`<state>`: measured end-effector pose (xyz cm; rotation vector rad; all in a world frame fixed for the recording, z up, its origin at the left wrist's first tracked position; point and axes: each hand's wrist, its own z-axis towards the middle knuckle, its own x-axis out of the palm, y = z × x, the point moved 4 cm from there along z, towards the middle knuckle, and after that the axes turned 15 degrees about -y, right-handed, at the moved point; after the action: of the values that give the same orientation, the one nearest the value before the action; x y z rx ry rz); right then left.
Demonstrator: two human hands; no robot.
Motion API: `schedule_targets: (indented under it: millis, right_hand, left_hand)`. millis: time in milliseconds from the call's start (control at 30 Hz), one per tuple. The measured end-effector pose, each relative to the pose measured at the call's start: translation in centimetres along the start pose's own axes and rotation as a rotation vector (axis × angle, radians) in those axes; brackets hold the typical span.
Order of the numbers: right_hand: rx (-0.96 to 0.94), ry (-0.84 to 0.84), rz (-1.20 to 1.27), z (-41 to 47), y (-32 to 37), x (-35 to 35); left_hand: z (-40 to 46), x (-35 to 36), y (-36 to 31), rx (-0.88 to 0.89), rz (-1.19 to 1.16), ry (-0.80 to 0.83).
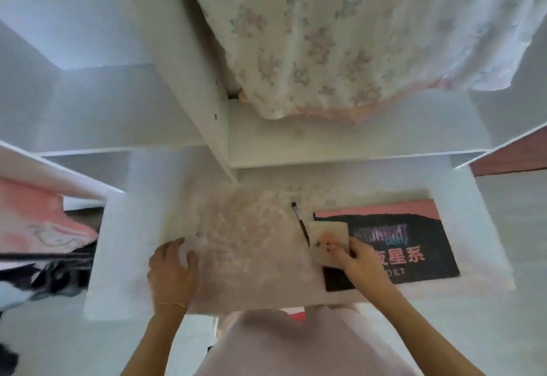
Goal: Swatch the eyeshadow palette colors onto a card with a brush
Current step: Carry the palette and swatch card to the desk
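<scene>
Your right hand (353, 257) has a grip on the pale card (327, 241), pinching it over the dark palette (414, 245) near the bench's (118, 257) right edge. The brush (300, 221) lies just beside the card. Your left hand (171, 269) rests flat, released, mid-bench.

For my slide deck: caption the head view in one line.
Right hand holds a pale card over the closed palette; brush lies beside it, left hand flat on the table.

Left hand (173, 269) lies flat; right hand (359, 260) apparently pinches, arms extended.
</scene>
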<state>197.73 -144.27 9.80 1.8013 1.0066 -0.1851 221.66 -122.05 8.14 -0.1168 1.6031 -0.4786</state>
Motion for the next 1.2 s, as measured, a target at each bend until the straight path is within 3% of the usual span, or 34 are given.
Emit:
schedule_targets:
  millis: [233,467,767,1067,1200]
  right_hand:
    - [-0.175,0.162,0.07,5.2,2.4,-1.4]
    - [-0.3,0.215,0.186,6.3,1.6,0.4]
    - [-0.509,0.099,0.529,2.6,-2.4,0.1]
    - [-0.454,-0.067,0.708,-3.4,-6.3,-0.9]
    - [-0.426,-0.075,0.732,-3.3,-6.5,-1.9]
  left_hand:
    - [-7.4,5.5,-8.6,0.153,0.083,0.015]
    - [-8.8,8.5,-8.2,0.232,0.166,-0.162]
    - [-8.3,10.3,-6.7,0.305,0.184,-0.29]
    - [-8.2,10.0,-6.4,0.334,0.155,-0.206]
    - [-8.5,8.6,-6.9,0.295,0.023,-0.165]
